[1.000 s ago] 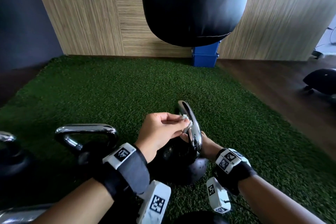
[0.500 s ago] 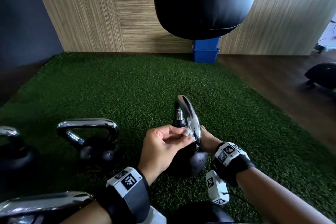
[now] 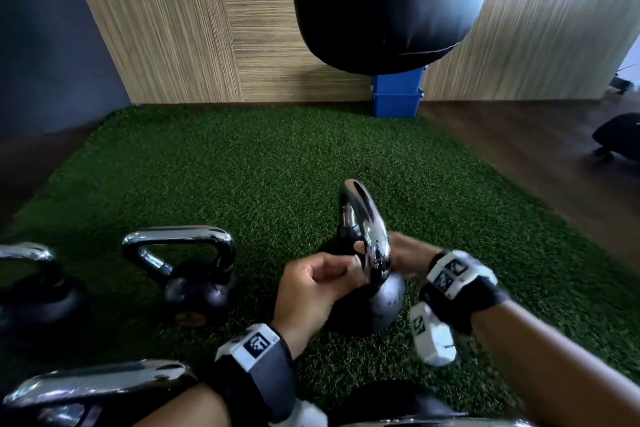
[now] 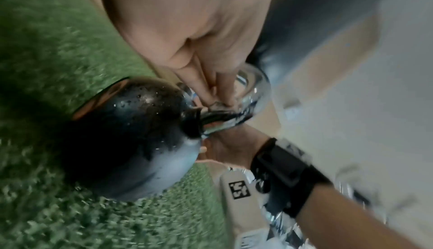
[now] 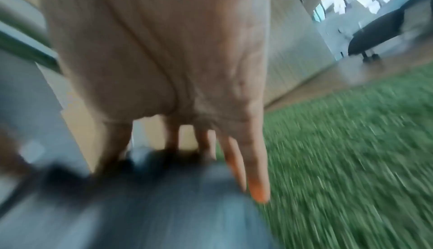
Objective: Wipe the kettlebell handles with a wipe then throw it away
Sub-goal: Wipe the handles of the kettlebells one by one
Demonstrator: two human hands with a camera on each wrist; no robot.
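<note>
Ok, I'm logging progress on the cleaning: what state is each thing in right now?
Kettlebell being wiped: on the turf, tilted.
Its handle: left hand pinching it low down.
Wipe: not clearly visible.
Right hand: steadying the far side, fingers extended.
Second kettlebell: upright, untouched.
Blue bin: at the wall.

Kettlebell handle [image 3: 367, 229] glossy chrome (mirror-like); ball [image 4: 131, 134] speckled black; turf [image 3: 242, 166] rough.
</note>
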